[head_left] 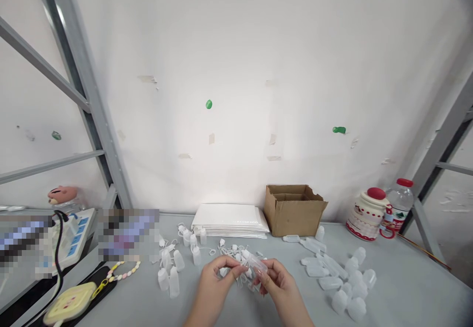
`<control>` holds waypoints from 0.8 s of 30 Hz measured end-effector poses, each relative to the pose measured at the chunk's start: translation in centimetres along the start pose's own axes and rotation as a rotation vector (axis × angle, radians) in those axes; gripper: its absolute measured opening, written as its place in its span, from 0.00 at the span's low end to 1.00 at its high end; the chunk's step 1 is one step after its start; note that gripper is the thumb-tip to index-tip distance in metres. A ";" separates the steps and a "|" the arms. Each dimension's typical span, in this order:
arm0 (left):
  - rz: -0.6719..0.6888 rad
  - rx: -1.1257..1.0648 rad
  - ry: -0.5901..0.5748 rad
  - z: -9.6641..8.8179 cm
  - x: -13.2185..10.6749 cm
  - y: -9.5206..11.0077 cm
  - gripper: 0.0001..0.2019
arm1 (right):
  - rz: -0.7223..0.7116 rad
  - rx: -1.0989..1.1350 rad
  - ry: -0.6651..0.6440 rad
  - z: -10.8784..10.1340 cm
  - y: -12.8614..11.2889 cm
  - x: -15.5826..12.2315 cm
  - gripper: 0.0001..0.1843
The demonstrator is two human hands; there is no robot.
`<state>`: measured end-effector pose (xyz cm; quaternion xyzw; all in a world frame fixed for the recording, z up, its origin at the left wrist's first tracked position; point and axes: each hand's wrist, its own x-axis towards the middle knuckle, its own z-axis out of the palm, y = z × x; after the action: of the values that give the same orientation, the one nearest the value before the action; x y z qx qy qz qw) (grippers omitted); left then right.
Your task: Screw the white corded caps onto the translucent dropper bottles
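White wall [236, 46], scuffed with tape scraps, stood behind a grey table [129, 297]. Far left: a power strip [79, 238] with a black cable, then a yellow case [70, 302] and a bead strap [123, 270]. Next came a group of little bottles [174, 282], some upright, with looped caps among them.

Left hand [220, 273]: thumb and fingertips drawn together; could not tell whether anything sat between them. Paper stack [227, 216] beyond, against the wall. Loose caps [236, 250] lay heaped under and beyond the fingers.

Clear bottle [255, 262] was up in the right hand [277, 280], pinched near its lower end. Its long axis slanted from upper left to lower right, the far end toward the left fingertips, which were just beside it; right hand nearer, already on it.

Farther right: open carton [291, 218], scattered spare bottles [330, 282], a jar [364, 218], a red-capped drink bottle [401, 201]
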<state>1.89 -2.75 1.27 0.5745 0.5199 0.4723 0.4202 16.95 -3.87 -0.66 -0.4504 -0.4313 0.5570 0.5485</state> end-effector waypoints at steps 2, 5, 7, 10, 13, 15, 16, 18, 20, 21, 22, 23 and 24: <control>0.013 -0.006 -0.013 0.0 0.0 -0.2 0.09 | -0.013 -0.010 0.020 0.1 -0.1 -0.1 0.25; 0.009 -0.051 -0.052 -0.2 0.1 -0.6 0.16 | -0.032 -0.013 0.014 0.0 -0.1 -0.1 0.24; -0.032 -0.112 -0.058 -0.3 0.4 -0.7 0.20 | -0.050 -0.016 -0.006 -0.1 0.0 0.0 0.23; -0.064 -0.172 -0.044 -0.4 0.7 -0.8 0.19 | -0.082 -0.042 -0.068 -0.4 0.7 0.1 0.20; -0.046 -0.151 -0.047 -0.4 0.9 -0.9 0.16 | -0.131 -0.126 -0.098 -0.5 1.5 -0.1 0.18; -0.064 -0.162 -0.059 -0.3 1.0 -1.0 0.15 | -0.197 -0.233 -0.048 -0.5 1.9 -0.3 0.18; -0.079 -0.180 -0.067 -0.2 1.0 -1.1 0.15 | -0.237 -0.296 -0.009 -0.5 2.0 -0.4 0.18; -0.111 -0.231 -0.076 -0.1 1.1 -1.4 0.16 | -0.320 -0.408 0.070 -0.3 2.1 -0.8 0.18; -0.132 -0.277 -0.084 0.0 1.2 -1.7 0.18 | -0.395 -0.477 0.119 -0.2 2.1 -1.0 0.18; -0.141 -0.292 -0.094 0.0 1.2 -1.9 0.19 | -0.425 -0.496 0.135 -0.1 2.0 -1.1 0.19; -0.153 -0.302 -0.112 0.0 1.2 -2.0 0.19 | -0.447 -0.511 0.150 0.0 2.0 -1.2 0.19; -0.161 -0.315 -0.129 0.0 1.2 -2.1 0.20 | -0.463 -0.523 0.164 0.0 1.9 -1.2 0.19; -0.162 -0.328 -0.146 0.1 1.1 -2.1 0.20 | -0.471 -0.534 0.177 0.0 1.8 -1.3 0.19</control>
<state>1.55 -1.39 -0.68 0.4873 0.4485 0.4722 0.5817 16.53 -5.19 -2.36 -0.5123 -0.6043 0.2422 0.5602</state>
